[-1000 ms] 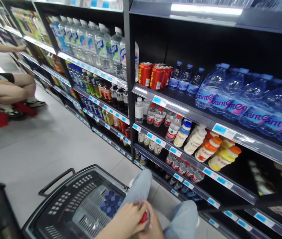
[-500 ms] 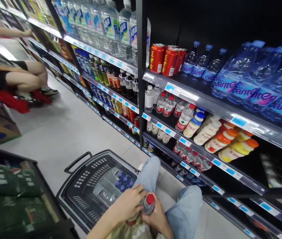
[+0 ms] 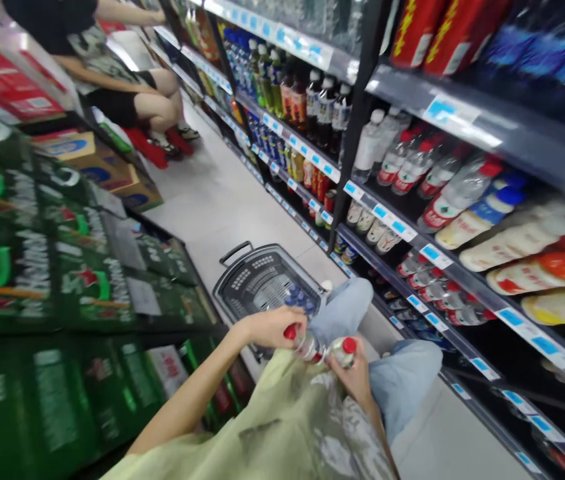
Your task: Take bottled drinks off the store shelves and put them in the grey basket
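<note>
My left hand (image 3: 278, 328) is closed around the neck of a clear bottle (image 3: 308, 348) with a red cap, which lies tilted over my lap. My right hand (image 3: 355, 373) grips a second red-capped clear bottle (image 3: 343, 352), its cap pointing up. The two bottles are side by side and close together, between my hands. Beyond my left hand a black and grey basket (image 3: 243, 280) stands on the floor, with several blue-capped bottles (image 3: 298, 297) inside.
Drink shelves (image 3: 397, 230) line the right side. Stacked green boxes (image 3: 22, 253) rise close on the left. Another person (image 3: 112, 73) sits further up the aisle, near cardboard boxes (image 3: 97, 160). My knees (image 3: 407, 373) are bent beside the shelf.
The view has swung left, showing more green boxes. My hands have moved apart, and two red-capped bottles now show clearly, one in each hand.
</note>
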`<state>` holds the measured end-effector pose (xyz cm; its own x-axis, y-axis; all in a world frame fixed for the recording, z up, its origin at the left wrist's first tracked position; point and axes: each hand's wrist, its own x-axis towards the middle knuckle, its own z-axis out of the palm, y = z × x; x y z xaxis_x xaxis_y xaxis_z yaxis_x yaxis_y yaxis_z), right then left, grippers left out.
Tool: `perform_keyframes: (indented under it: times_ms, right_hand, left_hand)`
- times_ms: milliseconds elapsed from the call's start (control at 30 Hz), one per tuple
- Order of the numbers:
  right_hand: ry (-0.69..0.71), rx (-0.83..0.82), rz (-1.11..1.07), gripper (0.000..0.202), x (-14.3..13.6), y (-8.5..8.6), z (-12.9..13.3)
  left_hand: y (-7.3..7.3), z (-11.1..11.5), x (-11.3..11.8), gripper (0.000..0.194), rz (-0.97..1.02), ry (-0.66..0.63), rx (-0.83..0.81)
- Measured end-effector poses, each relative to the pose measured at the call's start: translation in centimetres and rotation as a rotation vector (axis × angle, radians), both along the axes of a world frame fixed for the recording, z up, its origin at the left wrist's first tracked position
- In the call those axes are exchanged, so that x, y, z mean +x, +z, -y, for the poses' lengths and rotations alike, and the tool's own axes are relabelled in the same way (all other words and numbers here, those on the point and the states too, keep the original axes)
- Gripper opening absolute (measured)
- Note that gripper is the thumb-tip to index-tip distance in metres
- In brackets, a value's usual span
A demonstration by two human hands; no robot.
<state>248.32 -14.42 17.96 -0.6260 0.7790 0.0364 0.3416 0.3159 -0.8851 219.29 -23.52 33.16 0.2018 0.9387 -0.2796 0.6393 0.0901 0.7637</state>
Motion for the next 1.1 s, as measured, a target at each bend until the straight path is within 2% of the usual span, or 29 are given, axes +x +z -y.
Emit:
perform_keyframes:
  times_ms: [100, 233, 333, 367, 433, 633, 767, 833, 933, 1100]
  right_hand:
    - [0.014, 0.138, 0.085, 0.046, 0.5, 0.7, 0.6]
    - [-0.026, 0.326, 0.071, 0.049, 1.2, 2.1, 1.9]
    - [-0.08, 0.404, 0.076, 0.042, 1.7, 3.4, 3.3]
    - [-0.09, 0.428, 0.082, 0.04, 1.9, 3.8, 3.8]
    - [-0.1, 0.483, 0.093, 0.033, 2.2, 4.4, 4.7]
    - [-0.202, 0.626, 0.118, 0.017, 2.2, 5.6, 6.2]
    - [-0.221, 0.689, 0.127, 0.019, 2.2, 5.6, 6.8]
    - [-0.237, 0.702, 0.145, 0.023, 2.5, 5.5, 7.3]
    - [-0.226, 0.682, 0.17, 0.026, 2.9, 5.6, 8.0]
    - [-0.249, 0.599, 0.175, 0.022, 1.4, 6.6, 8.4]
  left_hand:
    - [-0.7, 1.7, -1.7, 0.018, 0.055, 0.067, 0.001]
    - [-1.5, 3.6, -3.7, 0.017, 0.079, 0.183, 0.025]
    - [-3.6, 4.4, -4.9, 0.018, 0.009, 0.252, 0.047]
    - [-4.9, 4.6, -5.3, 0.019, -0.028, 0.271, 0.042]
    - [-8.3, 4.9, -6.0, 0.019, -0.106, 0.306, 0.005]
    - [-21.5, 5.5, -7.8, 0.018, -0.296, 0.528, -0.254]
    - [-29.0, 6.6, -8.2, 0.014, -0.35, 0.578, -0.384]
    - [-32.0, 7.4, -7.9, 0.012, -0.373, 0.595, -0.449]
    - [-35.6, 8.4, -7.2, 0.011, -0.401, 0.613, -0.518]
    - [-39.8, 8.8, -6.2, 0.023, -0.429, 0.664, -0.615]
